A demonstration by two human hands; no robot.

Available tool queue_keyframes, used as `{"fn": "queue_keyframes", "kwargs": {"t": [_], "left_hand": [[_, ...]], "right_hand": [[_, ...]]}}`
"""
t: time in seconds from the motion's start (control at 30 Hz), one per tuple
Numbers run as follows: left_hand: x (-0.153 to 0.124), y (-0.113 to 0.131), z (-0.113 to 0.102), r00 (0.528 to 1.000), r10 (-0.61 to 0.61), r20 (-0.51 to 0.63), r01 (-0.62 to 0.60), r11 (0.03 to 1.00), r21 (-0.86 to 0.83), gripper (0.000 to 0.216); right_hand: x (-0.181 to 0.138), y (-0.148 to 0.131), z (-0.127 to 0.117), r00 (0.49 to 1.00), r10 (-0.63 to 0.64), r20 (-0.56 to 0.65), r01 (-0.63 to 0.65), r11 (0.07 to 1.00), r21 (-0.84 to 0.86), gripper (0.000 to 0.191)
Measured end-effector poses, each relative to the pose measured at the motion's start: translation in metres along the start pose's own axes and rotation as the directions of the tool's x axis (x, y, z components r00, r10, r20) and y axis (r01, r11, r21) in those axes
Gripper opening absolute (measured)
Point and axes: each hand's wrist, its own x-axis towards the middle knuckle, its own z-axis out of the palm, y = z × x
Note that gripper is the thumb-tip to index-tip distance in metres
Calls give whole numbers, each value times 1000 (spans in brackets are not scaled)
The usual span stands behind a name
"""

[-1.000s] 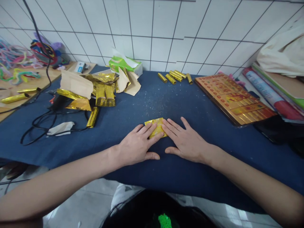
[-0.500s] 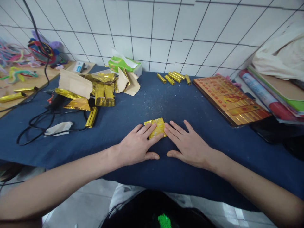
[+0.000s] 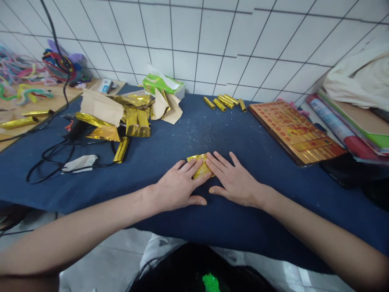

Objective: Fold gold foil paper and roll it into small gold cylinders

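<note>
At twelve o'clock, your left hand (image 3: 178, 186) and right hand (image 3: 235, 180) lie flat, gripping nothing, on gold foil (image 3: 201, 171) – likely light, slick, easily creased – best lifted by its edges.

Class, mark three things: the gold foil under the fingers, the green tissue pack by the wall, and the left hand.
Gold foil (image 3: 201, 170), head view: on its uncovered patch.
Tissue pack (image 3: 156, 84), head view: on its green wrapper.
Left hand (image 3: 178, 187), head view: on its back.
</note>
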Motion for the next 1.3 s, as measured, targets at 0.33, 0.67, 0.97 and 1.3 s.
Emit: {"fn": "queue_keyframes", "kwargs": {"t": [0.33,0.67,0.97,1.3], "left_hand": [[1,-1,0,1000,5,10,-5,1000,6,68],[0,-2,1,1000,-7,0,7,1000,7,70],[1,-4,-1,1000,17,7,-17,1000,-24,70],[0,-5,0,1000,12,4,-12,999,-53,70]], "right_hand": [[19,10,-3,991,129,36,-129,992,14,69],[22,26,-4,934,356,41,-356,934,-8,53],[60,18,-7,972,234,8,-234,970,57,72],[61,50,-3,936,344,69,-349,933,91,82]]}}
